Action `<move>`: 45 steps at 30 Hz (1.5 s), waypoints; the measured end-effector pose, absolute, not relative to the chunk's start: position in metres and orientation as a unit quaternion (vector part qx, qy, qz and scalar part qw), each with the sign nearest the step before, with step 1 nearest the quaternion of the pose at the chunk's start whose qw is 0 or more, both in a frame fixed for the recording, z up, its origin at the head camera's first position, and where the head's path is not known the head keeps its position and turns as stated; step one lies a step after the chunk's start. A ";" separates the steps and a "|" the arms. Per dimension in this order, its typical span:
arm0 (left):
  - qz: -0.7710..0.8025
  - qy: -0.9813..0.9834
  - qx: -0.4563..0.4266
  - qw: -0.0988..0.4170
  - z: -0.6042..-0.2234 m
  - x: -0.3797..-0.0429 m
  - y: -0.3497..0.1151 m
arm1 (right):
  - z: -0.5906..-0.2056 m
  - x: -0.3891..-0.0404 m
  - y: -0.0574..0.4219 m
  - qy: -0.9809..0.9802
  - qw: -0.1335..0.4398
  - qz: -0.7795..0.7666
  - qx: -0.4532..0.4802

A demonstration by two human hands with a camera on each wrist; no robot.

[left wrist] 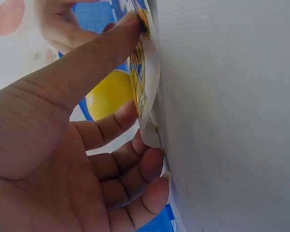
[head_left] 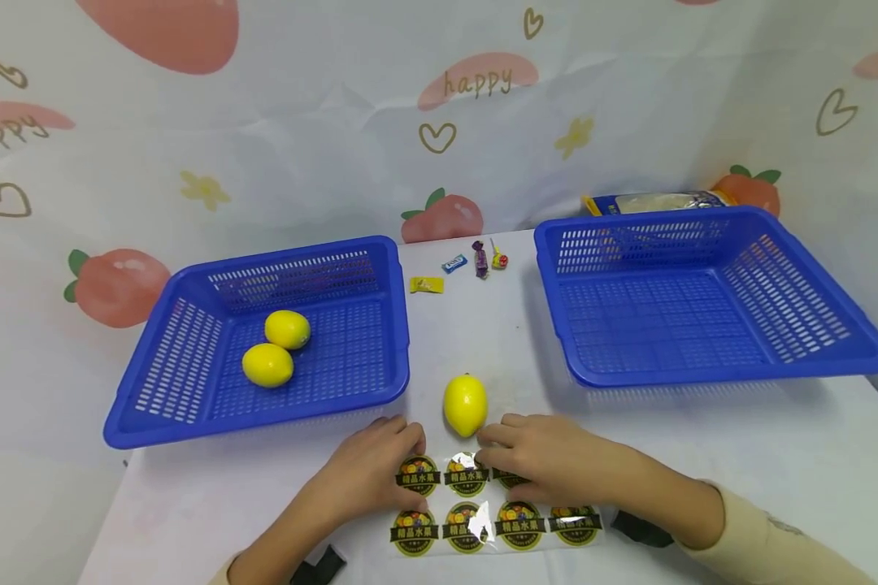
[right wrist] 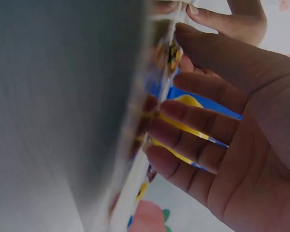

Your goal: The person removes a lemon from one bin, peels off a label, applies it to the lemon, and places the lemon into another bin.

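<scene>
A sheet of round black-and-gold fruit stickers lies on the table in front of me. At its left edge is my left hand, the thumb and index fingertip touching the printed face in the left wrist view. That edge of the sheet bows up off the table there. Over the upper right stickers my right hand rests, its fingers extended and the fingertips at the sheet. One yellow lemon sits just beyond the sheet, between the hands and close to the right fingertips.
Left, a blue basket holds two lemons. Another blue basket stands at the right, a packaged bag behind it. Between them lie wrapped candies and a small lollipop. A printed cloth backdrop hangs behind.
</scene>
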State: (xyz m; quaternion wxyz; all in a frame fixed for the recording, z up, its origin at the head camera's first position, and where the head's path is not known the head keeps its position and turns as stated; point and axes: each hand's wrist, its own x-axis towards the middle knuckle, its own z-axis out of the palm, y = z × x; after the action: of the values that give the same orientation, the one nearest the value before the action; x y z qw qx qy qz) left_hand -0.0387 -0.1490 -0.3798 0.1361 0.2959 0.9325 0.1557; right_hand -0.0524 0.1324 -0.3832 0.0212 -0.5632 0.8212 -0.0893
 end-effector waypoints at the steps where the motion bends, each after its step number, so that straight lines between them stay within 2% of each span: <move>1: 0.156 0.932 0.297 0.136 -0.380 -0.039 -0.149 | -0.384 -0.052 0.132 0.822 0.018 -0.083 -0.564; 13: 0.164 0.930 0.296 0.143 -0.380 -0.036 -0.149 | -0.392 -0.048 0.128 0.795 -0.015 -0.090 -0.599; 33: 0.162 0.930 0.296 0.148 -0.379 -0.040 -0.149 | -0.393 -0.048 0.128 0.794 -0.008 -0.096 -0.600; 45: 0.168 0.927 0.313 0.122 -0.375 -0.039 -0.152 | -0.392 -0.048 0.129 0.795 -0.004 -0.099 -0.599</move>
State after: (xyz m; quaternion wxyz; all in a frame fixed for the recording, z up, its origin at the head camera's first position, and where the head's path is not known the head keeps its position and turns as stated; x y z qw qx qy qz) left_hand -0.0386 -0.1520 -0.3749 0.1219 0.3132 0.9268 0.1679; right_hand -0.0483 0.1286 -0.3921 -0.0036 -0.5989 0.7946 -0.0990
